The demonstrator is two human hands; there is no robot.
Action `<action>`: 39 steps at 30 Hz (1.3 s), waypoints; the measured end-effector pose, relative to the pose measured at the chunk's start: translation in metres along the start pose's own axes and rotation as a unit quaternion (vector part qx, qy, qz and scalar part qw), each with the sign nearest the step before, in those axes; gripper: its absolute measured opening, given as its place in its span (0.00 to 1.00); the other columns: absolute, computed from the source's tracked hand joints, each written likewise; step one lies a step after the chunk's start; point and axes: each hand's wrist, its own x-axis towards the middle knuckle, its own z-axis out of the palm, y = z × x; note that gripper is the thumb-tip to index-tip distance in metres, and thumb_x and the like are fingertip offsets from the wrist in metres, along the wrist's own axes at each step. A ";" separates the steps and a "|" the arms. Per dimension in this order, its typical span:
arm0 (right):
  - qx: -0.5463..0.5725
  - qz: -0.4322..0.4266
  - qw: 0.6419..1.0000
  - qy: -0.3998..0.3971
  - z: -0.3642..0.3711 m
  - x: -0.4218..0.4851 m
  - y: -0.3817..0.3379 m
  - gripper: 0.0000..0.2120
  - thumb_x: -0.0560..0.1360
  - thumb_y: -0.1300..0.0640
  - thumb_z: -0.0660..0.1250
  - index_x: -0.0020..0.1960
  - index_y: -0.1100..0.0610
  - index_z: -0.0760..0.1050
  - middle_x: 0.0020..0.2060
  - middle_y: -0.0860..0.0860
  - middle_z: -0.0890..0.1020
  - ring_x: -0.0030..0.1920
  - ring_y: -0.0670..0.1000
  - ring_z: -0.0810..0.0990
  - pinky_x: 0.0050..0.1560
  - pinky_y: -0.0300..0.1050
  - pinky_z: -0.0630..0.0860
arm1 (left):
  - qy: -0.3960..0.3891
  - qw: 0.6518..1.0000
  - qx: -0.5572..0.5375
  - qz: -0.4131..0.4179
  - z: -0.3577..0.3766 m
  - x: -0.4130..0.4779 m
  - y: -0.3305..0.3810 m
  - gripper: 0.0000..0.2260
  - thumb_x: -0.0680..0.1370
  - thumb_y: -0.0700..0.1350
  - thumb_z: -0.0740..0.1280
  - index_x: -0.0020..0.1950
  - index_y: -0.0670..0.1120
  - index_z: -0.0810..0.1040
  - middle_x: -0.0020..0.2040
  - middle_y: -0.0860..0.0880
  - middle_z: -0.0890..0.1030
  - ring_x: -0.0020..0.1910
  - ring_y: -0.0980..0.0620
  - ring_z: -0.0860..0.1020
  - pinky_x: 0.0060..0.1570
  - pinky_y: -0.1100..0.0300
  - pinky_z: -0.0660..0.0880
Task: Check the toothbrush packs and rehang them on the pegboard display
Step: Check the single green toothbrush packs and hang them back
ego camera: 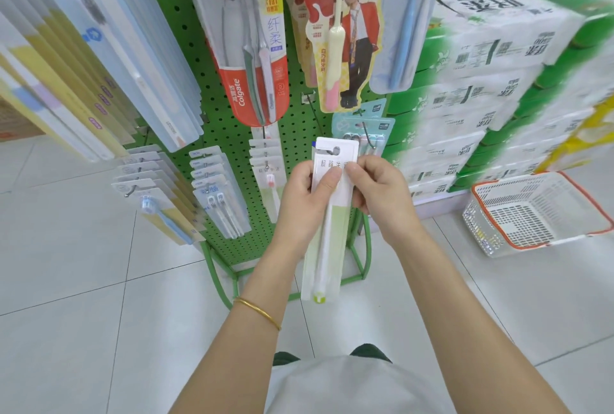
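The white-and-green toothbrush pack is right in front of you, held upright just ahead of the lower pegboard. Its hang hole is at the top and on no hook. Your left grip is wrapped round the pack's left edge, thumb across the printed card. Your right grip pinches the card's right edge, so both are grasping the same pack.

This looks like the checking step, with the rehang not yet done. Next you'll need to line that hole up with a peg. The matching packs hang just to the left, and what looks like a bare hook juts out above the pack. The hole is small, so meet the hook tip squarely.

Mind the crowding — the Colgate pack and the canban pack dangle overhead, and a blue-carded set hangs just behind your fingers. Off to the right, a white basket sits on the floor beside stacked tissue bales.
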 end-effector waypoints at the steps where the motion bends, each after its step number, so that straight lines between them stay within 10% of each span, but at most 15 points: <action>1: 0.021 0.006 1.000 0.010 0.001 0.001 0.000 0.14 0.79 0.61 0.61 0.35 0.57 0.68 0.20 0.47 0.68 0.21 0.44 0.64 0.22 0.34 0.61 | -0.015 1.000 0.003 0.002 -0.002 -0.001 0.000 0.08 0.79 0.46 0.66 0.54 0.43 0.75 0.47 0.47 0.80 0.43 0.60 0.77 0.43 0.67 0.73; 11: 0.178 0.083 0.969 0.149 -0.017 0.023 0.012 0.15 0.80 0.60 0.60 0.35 0.58 0.67 0.18 0.46 0.66 0.19 0.43 0.59 0.19 0.33 0.57 | -0.154 0.983 0.058 -0.084 -0.019 -0.025 -0.014 0.08 0.78 0.42 0.66 0.49 0.56 0.75 0.47 0.58 0.80 0.42 0.63 0.78 0.45 0.68 0.74; 17: 0.193 0.102 0.950 0.224 -0.019 0.022 0.024 0.18 0.80 0.59 0.60 0.32 0.56 0.64 0.18 0.45 0.64 0.19 0.44 0.58 0.20 0.34 0.56 | -0.204 0.961 0.155 -0.108 -0.025 -0.029 -0.011 0.15 0.78 0.46 0.67 0.63 0.53 0.71 0.52 0.58 0.76 0.50 0.58 0.76 0.41 0.72 0.71; 22: 0.200 0.121 0.932 0.277 -0.020 0.022 0.031 0.18 0.81 0.58 0.59 0.32 0.56 0.62 0.23 0.50 0.62 0.20 0.44 0.58 0.21 0.36 0.56 | -0.216 0.922 0.320 -0.029 -0.023 -0.030 -0.017 0.37 0.74 0.50 0.72 0.76 0.53 0.54 0.72 0.54 0.65 0.68 0.53 0.67 0.65 0.57 0.66; 28: 0.224 0.127 0.923 0.285 -0.022 0.019 0.029 0.16 0.81 0.57 0.60 0.34 0.56 0.65 0.23 0.50 0.63 0.21 0.44 0.59 0.22 0.37 0.57 | -0.138 0.860 0.479 0.111 -0.018 -0.035 -0.020 0.33 0.71 0.48 0.73 0.71 0.52 0.60 0.67 0.51 0.64 0.64 0.50 0.68 0.53 0.54 0.73; 35: 0.442 0.141 0.873 0.153 -0.025 0.009 0.030 0.19 0.81 0.44 0.54 0.42 0.57 0.70 0.36 0.52 0.75 0.27 0.47 0.70 0.27 0.38 0.66 | -0.161 0.967 0.194 -0.025 -0.020 -0.034 -0.012 0.24 0.67 0.46 0.63 0.62 0.57 0.73 0.53 0.59 0.77 0.51 0.58 0.76 0.49 0.61 0.75; 39: 0.388 0.116 0.911 0.077 -0.017 0.003 0.036 0.11 0.81 0.55 0.57 0.44 0.59 0.71 0.36 0.57 0.78 0.23 0.47 0.70 0.24 0.36 0.65 | -0.197 0.973 0.097 -0.068 -0.018 -0.035 -0.010 0.15 0.70 0.44 0.64 0.54 0.58 0.75 0.53 0.53 0.81 0.50 0.51 0.80 0.49 0.60 0.76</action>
